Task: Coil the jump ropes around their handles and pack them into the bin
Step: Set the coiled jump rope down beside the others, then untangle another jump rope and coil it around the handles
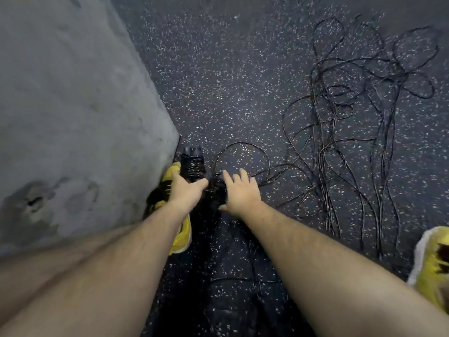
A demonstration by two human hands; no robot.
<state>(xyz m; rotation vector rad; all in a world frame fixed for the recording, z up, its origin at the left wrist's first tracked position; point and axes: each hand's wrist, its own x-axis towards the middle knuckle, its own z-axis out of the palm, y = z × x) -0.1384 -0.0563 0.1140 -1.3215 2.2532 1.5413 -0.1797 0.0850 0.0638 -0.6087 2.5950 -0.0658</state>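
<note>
Jump ropes (352, 113), thin and black, lie in a loose tangle of loops over the right half of a dark speckled floor (230, 69). One strand curls out of the tangle toward the hands at the centre. A large grey scuffed surface (73, 105) fills the left side, its edge slanting down to the floor. Two bare forearms reach forward from the bottom of the view. A yellow shoe (182, 237) shows under the left forearm, and a second yellow shoe (432, 261) sits at the lower right edge.

The right hand (241, 194) hovers palm down with its fingers straight and spread, beside a dark clump of rope (216, 193). The left hand (185, 189) is open, thumb spread wide, at the near end of a wound bundle (193, 165): rope coiled round black handles. Blur hides whether it touches the bundle.
</note>
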